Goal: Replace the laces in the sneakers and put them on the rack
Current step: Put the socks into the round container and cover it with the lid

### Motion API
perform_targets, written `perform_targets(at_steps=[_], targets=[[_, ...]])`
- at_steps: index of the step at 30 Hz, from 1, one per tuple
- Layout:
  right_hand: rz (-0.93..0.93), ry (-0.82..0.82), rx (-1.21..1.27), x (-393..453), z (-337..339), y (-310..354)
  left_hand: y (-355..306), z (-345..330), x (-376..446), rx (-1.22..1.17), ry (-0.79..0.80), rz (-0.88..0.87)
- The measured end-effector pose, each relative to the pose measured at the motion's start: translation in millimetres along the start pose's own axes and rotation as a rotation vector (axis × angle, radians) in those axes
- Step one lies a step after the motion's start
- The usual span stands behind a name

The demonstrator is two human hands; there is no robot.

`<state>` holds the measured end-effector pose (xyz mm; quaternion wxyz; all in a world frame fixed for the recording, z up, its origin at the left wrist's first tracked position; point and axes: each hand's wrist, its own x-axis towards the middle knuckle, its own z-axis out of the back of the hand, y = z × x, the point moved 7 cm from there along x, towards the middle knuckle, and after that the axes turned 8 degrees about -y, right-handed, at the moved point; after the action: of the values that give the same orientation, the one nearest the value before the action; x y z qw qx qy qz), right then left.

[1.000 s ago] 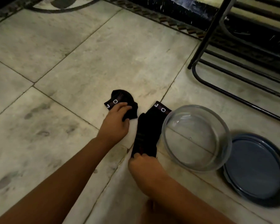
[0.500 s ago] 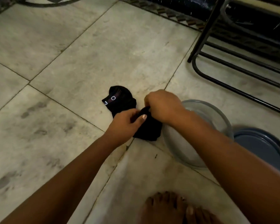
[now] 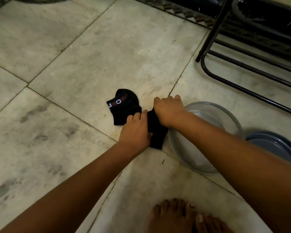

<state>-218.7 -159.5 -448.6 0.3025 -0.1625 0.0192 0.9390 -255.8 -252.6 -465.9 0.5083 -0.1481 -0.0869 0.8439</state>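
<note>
I see left hand (image 3: 135,132) mid-frame, fingers together, flat on folded sock (image 3: 158,132); right hand (image 3: 169,109) curled, gripping its top. Second sock (image 3: 124,106) just left; clear bowl (image 3: 208,138) right.

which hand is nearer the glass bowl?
Right. The right hand sits at the bowl's far-left rim, on the folded sock. The left hand is across that sock from the bowl, farther away.
</note>
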Motion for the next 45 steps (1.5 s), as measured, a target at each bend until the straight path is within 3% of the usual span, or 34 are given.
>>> perform_targets(at_steps=[4,9,13,16,18,22,30,33,37,41,45], targets=[[0.041,-0.047,0.203,-5,27,1,6,17,3,-0.326,-0.085,0.127],[0.025,-0.091,0.711,-40,82,-36,-17,69,4,-0.517,-0.260,0.130],[-0.139,-0.303,1.309,-74,105,-82,-59,92,3,-0.907,-0.204,0.108],[-0.426,-0.388,1.569,-88,66,-108,-77,78,10,-1.004,-0.102,0.163],[-0.582,-0.384,1.565,-97,33,-118,-82,60,12,-0.918,-0.045,0.213],[-0.679,-0.304,1.343,-102,-20,-119,-84,27,9,-0.620,0.069,0.215],[-0.738,-0.237,1.090,-108,-46,-116,-118,25,-12,-0.143,-0.033,-0.196],[-0.715,-0.263,0.948,-115,-48,-113,-123,15,-16,-0.004,-0.014,-0.294],[-0.651,-0.223,0.944,-119,-57,-103,-132,-7,-25,0.229,0.086,-0.482],[-0.595,-0.240,0.948,-116,-48,-102,-126,-8,-30,0.109,0.070,-0.531],[-0.584,-0.450,0.889,-115,-10,-99,-91,31,-25,-0.283,-0.197,-0.413]])
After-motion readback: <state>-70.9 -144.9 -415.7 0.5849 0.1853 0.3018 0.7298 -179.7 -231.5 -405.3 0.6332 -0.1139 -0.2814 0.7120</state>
